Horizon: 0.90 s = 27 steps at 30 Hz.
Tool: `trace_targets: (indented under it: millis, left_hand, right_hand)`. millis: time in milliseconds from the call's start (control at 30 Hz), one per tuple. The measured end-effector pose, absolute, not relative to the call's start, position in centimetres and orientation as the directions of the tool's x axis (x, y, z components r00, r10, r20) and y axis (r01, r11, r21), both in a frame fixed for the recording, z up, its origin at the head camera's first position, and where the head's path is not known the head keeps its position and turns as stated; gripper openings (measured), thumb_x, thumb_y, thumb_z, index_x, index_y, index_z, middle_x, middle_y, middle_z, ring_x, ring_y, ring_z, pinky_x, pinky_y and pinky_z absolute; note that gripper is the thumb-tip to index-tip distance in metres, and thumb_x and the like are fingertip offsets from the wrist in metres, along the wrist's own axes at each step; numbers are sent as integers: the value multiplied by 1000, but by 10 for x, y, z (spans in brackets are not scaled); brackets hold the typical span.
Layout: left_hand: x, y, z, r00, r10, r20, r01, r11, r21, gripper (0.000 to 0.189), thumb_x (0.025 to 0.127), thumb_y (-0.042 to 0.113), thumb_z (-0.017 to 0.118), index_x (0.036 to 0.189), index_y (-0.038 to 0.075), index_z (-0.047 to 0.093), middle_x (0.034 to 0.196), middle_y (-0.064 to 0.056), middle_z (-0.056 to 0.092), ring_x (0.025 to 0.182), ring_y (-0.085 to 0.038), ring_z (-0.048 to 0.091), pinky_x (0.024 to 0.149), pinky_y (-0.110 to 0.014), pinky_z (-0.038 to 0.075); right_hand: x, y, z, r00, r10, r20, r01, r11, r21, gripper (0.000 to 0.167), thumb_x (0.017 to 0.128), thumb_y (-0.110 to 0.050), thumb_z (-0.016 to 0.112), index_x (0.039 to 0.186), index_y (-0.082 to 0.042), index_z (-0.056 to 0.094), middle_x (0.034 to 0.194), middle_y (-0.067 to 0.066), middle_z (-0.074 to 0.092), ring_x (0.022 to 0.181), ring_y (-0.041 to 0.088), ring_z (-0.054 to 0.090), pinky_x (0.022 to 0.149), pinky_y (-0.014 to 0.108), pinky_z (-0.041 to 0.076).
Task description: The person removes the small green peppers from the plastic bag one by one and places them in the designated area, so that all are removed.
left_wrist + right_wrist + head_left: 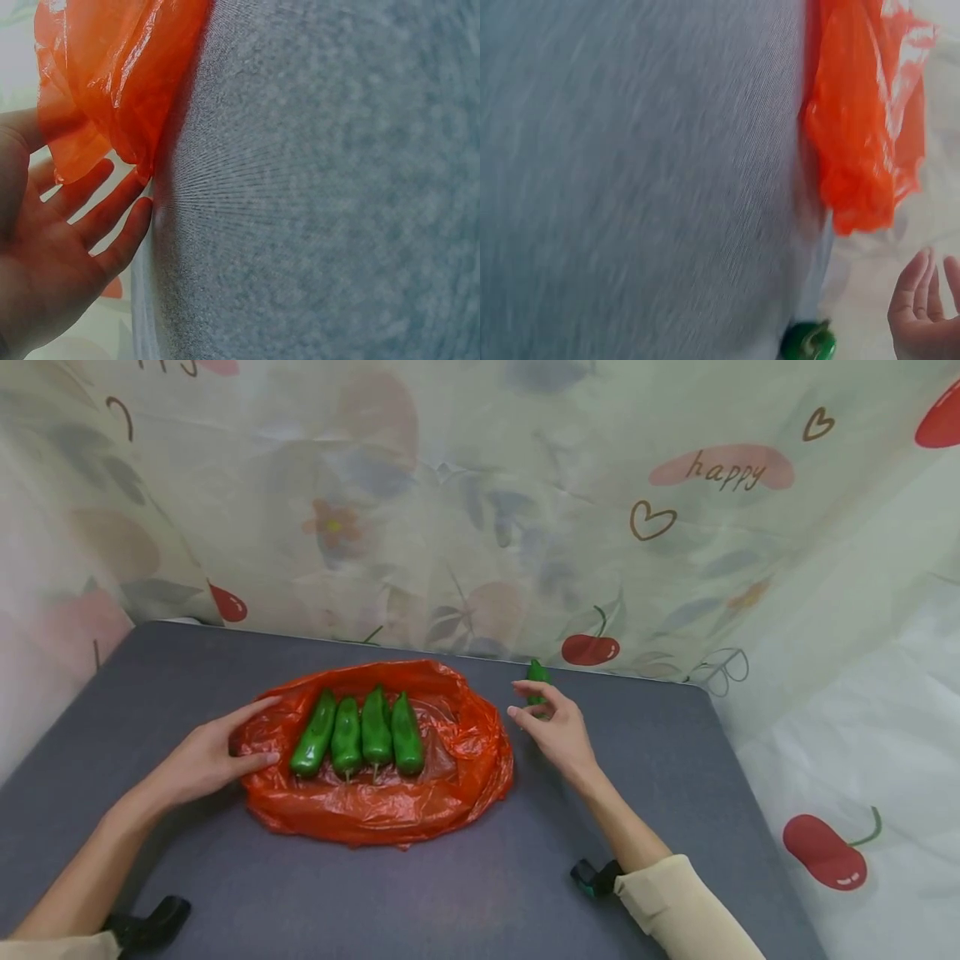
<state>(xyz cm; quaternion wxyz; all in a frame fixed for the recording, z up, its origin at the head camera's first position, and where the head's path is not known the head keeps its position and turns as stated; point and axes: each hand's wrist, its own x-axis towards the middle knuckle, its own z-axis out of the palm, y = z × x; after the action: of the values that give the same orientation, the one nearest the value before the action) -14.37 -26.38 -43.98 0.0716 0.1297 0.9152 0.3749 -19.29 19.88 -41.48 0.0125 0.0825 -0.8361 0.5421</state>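
Observation:
An orange-red plastic bag (360, 814) lies spread on the table with its mouth open upward. Several green peppers (347, 739) sit side by side in it. At the bag's left edge, my left hand (213, 756) rests with thumb and fingers spread; in the left wrist view its relaxed fingers touch the plastic (124, 82). Right of the bag, my right hand (558, 727) hovers with fingers apart and holds nothing. Just beyond it stands another green pepper (537, 672), partly hidden by the fingers. In the right wrist view, this pepper (808, 341) is apart from the hand (926, 319).
The dark grey table (450, 902) ends at a patterned curtain (480, 527) behind and at the sides. Dark straps with small devices (596, 877) sit on both wrists, below light sleeves (686, 906).

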Motion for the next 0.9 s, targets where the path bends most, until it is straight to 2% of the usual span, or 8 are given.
trace_targets:
  millis: [100,300,567,900]
  left_hand:
    - [-144,-262,-438,-955,295,-34,186,682,707,82,92,36,73,157,12,30,142,-32,45,119,-46,52,93,-65,44]
    - [-144,-259,-438,-952,306,-32,191,671,717,81,92,33,72,157,13,29,143,-32,44,120,-46,52,93,-65,44]
    - [-143,-259,-437,-953,303,-26,194,672,715,80,92,32,73,157,12,30,141,-32,46,117,-45,54,92,-63,45]
    - [-142,-260,-437,-948,316,-31,198,665,720,79,93,33,71,157,12,30,141,-30,47,115,-42,56,91,-60,47]
  right_hand:
    - [-188,191,-413,-983,-151,103,-152,356,-922,35,91,-20,74,126,-19,66,126,3,63,96,21,67,78,34,55]
    - [-182,174,-413,-971,-214,106,-168,297,-940,38,92,-15,73,129,-13,64,130,14,61,100,25,66,79,32,56]
    - [-177,155,-416,-956,-275,106,-183,271,-945,42,93,-16,72,133,-8,61,130,12,61,102,22,67,82,34,56]
    - [-171,128,-426,-940,-329,93,-187,267,-945,44,92,-12,73,134,-13,61,133,16,60,107,24,67,85,33,56]
